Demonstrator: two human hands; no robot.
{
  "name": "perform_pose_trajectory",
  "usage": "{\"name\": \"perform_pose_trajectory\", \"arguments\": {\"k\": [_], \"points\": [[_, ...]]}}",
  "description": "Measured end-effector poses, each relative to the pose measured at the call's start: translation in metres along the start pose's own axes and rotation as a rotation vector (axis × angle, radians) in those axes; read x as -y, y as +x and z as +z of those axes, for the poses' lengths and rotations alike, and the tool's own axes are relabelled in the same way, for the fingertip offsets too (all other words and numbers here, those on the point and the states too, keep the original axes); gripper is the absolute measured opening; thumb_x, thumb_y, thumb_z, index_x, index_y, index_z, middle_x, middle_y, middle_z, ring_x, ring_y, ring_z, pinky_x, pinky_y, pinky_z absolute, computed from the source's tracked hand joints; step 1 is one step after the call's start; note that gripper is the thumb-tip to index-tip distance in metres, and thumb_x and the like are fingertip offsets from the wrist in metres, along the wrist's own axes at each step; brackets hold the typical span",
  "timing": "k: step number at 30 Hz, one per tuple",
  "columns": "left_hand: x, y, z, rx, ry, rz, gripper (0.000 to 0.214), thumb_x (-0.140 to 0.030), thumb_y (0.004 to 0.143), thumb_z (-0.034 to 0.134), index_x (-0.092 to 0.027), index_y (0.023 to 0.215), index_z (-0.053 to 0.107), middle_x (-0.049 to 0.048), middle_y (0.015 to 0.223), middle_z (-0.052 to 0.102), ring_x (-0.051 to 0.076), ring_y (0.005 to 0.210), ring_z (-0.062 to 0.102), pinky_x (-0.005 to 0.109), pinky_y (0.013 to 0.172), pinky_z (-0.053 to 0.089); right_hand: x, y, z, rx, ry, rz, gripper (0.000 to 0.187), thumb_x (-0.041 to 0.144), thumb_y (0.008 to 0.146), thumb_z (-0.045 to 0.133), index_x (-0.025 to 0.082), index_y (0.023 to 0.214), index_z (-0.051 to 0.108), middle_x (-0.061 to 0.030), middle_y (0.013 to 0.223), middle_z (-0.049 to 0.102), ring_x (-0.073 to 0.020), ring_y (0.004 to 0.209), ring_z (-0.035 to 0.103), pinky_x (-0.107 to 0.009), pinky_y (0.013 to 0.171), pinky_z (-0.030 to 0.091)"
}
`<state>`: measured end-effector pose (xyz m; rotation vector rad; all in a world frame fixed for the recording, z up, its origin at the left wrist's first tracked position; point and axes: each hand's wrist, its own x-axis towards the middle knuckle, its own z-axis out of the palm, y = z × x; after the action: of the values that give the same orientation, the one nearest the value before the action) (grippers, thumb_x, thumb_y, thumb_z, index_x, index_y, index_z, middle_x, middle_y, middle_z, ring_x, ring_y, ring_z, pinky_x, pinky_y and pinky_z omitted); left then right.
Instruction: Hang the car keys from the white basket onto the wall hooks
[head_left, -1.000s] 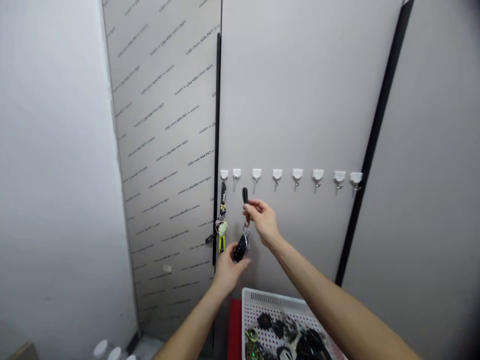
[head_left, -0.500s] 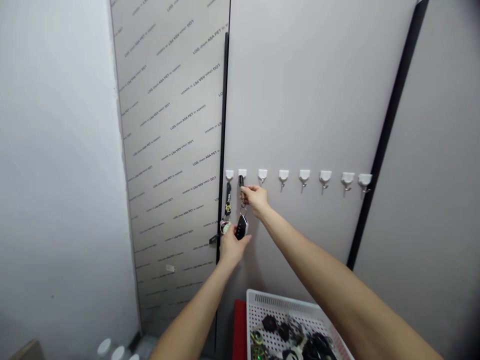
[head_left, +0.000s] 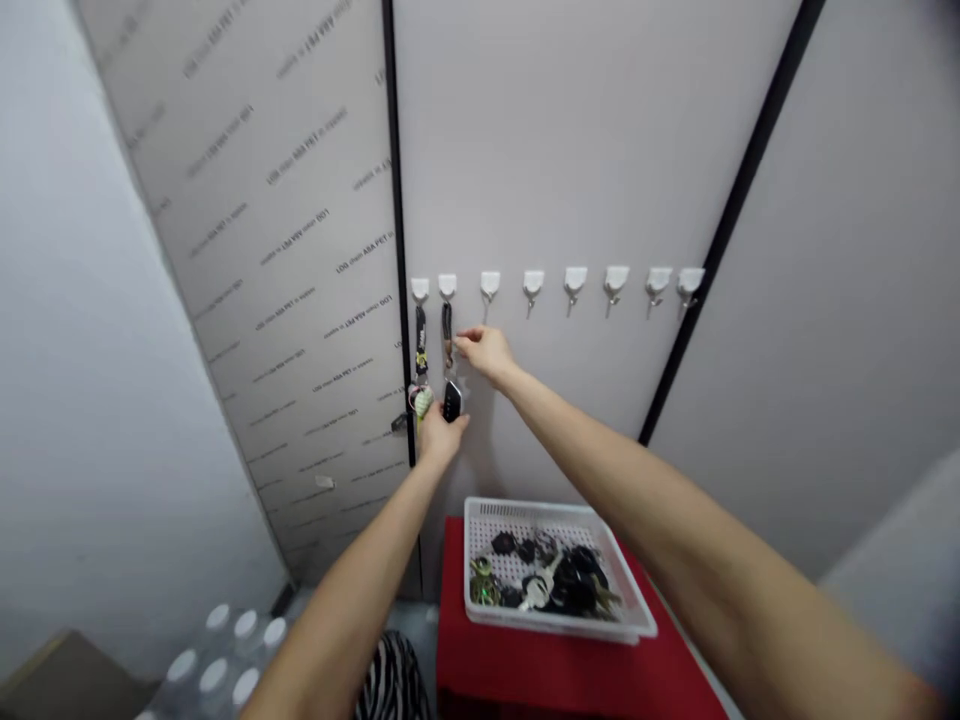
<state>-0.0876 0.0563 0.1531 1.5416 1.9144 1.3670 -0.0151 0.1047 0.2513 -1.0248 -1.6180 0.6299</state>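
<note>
A black car key fob (head_left: 452, 400) with a silver edge hangs by a dark braided strap (head_left: 448, 335) from the second white hook (head_left: 448, 287) from the left. My left hand (head_left: 441, 438) holds the fob's lower part between thumb and fingers. Just right of the strap is my right hand (head_left: 487, 352), its fingertips slightly apart from it and nothing visible in them. On the leftmost hook (head_left: 420, 290) hangs a black lanyard (head_left: 421, 335) with a yellow mark, bearing a pale green charm (head_left: 423, 402) beside my left fingers.
Several more white hooks (head_left: 575, 280) run rightward along the grey panel. Below, a white plastic basket (head_left: 555, 625) of keys and fobs stands on a red surface (head_left: 525, 660). White-capped bottles (head_left: 214, 675) and a brown box (head_left: 71, 680) are at lower left.
My right fingers have come off the strap and moved slightly right. My left hand stays at the fob. The view has tilted down, showing more of the basket and red surface.
</note>
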Motion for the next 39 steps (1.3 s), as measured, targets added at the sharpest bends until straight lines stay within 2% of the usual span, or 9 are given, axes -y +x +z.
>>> {"name": "perform_pose_trajectory", "arguments": {"k": [5,10,14,18,24,26,29,35,39], "points": [[0.011,-0.002,0.008,0.009,-0.016,-0.016,0.043,-0.030,0.057,0.054,-0.012,0.095,0.046,0.0072,0.086,0.057,0.015,0.076,0.052,0.024,0.066,0.039,-0.024,-0.047,-0.046,0.094,-0.090,-0.023,0.015,0.018,0.060,0.050,0.012,0.072,0.056,-0.0001,0.062,0.056,-0.0075,0.057,0.051,-0.024,0.061,0.040],[0.032,-0.011,0.019,0.039,-0.059,-0.042,0.047,-0.025,0.058,0.054,-0.010,0.100,0.042,0.0081,0.090,0.055,0.011,0.074,0.053,0.022,0.066,0.040,-0.089,-0.111,-0.089,0.222,-0.133,0.166,0.014,0.017,0.057,0.052,0.013,0.069,0.058,-0.0006,0.061,0.058,-0.0085,0.055,0.050,-0.024,0.061,0.039],[0.037,-0.037,0.029,0.108,-0.037,0.021,0.041,-0.021,0.059,0.052,-0.011,0.098,0.044,0.0074,0.088,0.055,0.010,0.072,0.052,0.022,0.066,0.040,-0.136,-0.154,-0.106,0.352,-0.352,0.270,0.016,0.019,0.059,0.050,0.015,0.072,0.058,-0.0012,0.066,0.060,-0.0110,0.061,0.052,-0.023,0.062,0.038],[0.039,-0.075,0.045,0.303,0.127,0.190,0.034,-0.017,0.059,0.049,-0.013,0.093,0.048,0.0061,0.087,0.055,0.013,0.077,0.050,0.026,0.071,0.039,-0.158,-0.178,-0.117,0.453,-0.599,0.213,0.020,0.019,0.062,0.045,0.015,0.077,0.058,-0.0030,0.072,0.060,-0.0130,0.067,0.053,-0.022,0.064,0.037],[0.045,-0.112,0.082,0.557,0.291,0.462,0.030,-0.012,0.063,0.040,-0.018,0.090,0.052,0.0038,0.092,0.054,0.015,0.088,0.044,0.027,0.079,0.033,-0.162,-0.191,-0.127,0.612,-0.742,0.087,0.026,0.016,0.064,0.039,0.017,0.081,0.058,-0.0048,0.085,0.059,-0.0141,0.079,0.051,-0.021,0.068,0.035],[0.044,-0.117,0.093,0.605,0.312,0.513,0.031,-0.010,0.065,0.037,-0.019,0.090,0.052,0.0032,0.091,0.054,0.015,0.088,0.043,0.026,0.080,0.031,-0.161,-0.190,-0.125,0.649,-0.783,0.076,0.025,0.016,0.064,0.037,0.017,0.077,0.059,-0.0053,0.080,0.060,-0.0135,0.074,0.052,-0.020,0.064,0.035],[0.040,-0.121,0.104,0.656,0.385,0.540,0.030,-0.011,0.065,0.034,-0.019,0.086,0.055,0.0043,0.086,0.056,0.016,0.084,0.044,0.028,0.077,0.032,-0.161,-0.185,-0.117,0.649,-0.885,0.148,0.026,0.025,0.067,0.036,0.015,0.067,0.060,-0.0067,0.067,0.061,-0.0132,0.062,0.052,-0.020,0.055,0.035],[0.042,-0.127,0.102,0.669,0.442,0.577,0.029,-0.014,0.065,0.033,-0.021,0.080,0.056,0.0050,0.083,0.056,0.018,0.081,0.044,0.030,0.072,0.032,-0.165,-0.168,-0.100,0.681,-0.965,0.276,0.023,0.022,0.061,0.042,0.017,0.074,0.060,-0.0064,0.076,0.061,-0.0141,0.069,0.053,-0.020,0.055,0.034],[0.046,-0.127,0.097,0.692,0.446,0.557,0.028,-0.014,0.065,0.032,-0.022,0.076,0.057,0.0041,0.080,0.056,0.017,0.079,0.045,0.030,0.071,0.032,-0.165,-0.159,-0.090,0.748,-0.999,0.341,0.019,0.021,0.053,0.049,0.016,0.067,0.062,-0.0080,0.069,0.062,-0.0154,0.063,0.054,-0.020,0.048,0.034]]}}
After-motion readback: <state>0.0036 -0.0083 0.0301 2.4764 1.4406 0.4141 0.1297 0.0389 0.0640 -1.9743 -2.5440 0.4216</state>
